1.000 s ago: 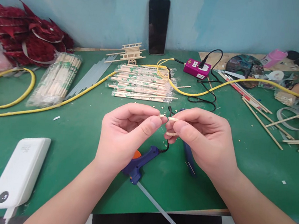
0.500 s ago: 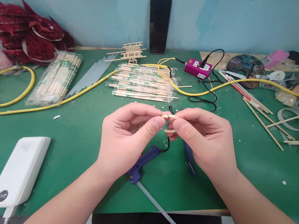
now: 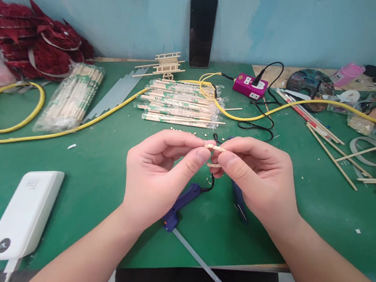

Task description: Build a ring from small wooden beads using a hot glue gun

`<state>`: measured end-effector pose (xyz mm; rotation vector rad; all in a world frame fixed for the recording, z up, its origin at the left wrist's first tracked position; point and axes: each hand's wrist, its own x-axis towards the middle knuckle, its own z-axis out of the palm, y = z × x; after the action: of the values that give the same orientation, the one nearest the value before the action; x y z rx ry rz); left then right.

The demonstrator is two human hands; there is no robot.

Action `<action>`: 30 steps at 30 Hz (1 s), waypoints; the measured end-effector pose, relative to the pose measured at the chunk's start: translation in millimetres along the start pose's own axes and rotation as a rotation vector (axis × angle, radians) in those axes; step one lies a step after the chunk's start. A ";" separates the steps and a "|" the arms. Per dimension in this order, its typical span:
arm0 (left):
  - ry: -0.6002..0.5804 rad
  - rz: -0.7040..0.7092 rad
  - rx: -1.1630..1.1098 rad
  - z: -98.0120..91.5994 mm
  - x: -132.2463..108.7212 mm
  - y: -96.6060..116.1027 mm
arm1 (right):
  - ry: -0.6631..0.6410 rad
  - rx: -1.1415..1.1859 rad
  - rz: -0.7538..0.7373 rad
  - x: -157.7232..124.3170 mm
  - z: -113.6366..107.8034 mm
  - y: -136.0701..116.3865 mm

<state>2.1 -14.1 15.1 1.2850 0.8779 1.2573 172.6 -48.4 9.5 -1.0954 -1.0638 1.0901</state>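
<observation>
Over the green counter [image 3: 101, 185], the left hand [image 3: 157, 169] and right hand [image 3: 256, 178] meet above the counter's middle, fingers curled and nearly closed, each thumb and forefinger pinching one end of a short pale wooden stick fragment [image 3: 214, 147]. A second pale fragment [image 3: 214, 165] lies just below, against the right hand's fingers; whether it is gripped cannot be told. The fingertip hold seems dictated by the pieces' small size. Beneath the hands rests a blue hot-glue gun [image 3: 183, 199] with a translucent glue stick [image 3: 201, 262] in its rear, its black cord [image 3: 211, 183] rising behind the fingers. Wrapped bundles of wooden chopsticks [image 3: 180, 104] sit well apart, beyond the hands.
</observation>
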 end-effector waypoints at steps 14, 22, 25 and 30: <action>0.033 -0.019 0.050 2.5 -2.6 4.3 | -0.010 -0.005 -0.015 0.2 -1.0 0.2; 0.031 -0.050 0.088 -0.5 -0.2 7.2 | -0.025 -0.036 -0.004 1.5 -0.9 -2.3; 0.034 -0.060 0.108 -1.4 1.2 8.0 | -0.003 -0.068 0.009 2.1 -0.7 -2.8; 0.029 -0.075 0.120 -1.1 1.5 8.4 | 0.011 -0.092 0.018 3.3 -0.6 -4.1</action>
<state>-0.2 -13.7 23.4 1.3184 1.0264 1.1815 174.1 -45.7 13.7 -1.1844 -1.1064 1.0565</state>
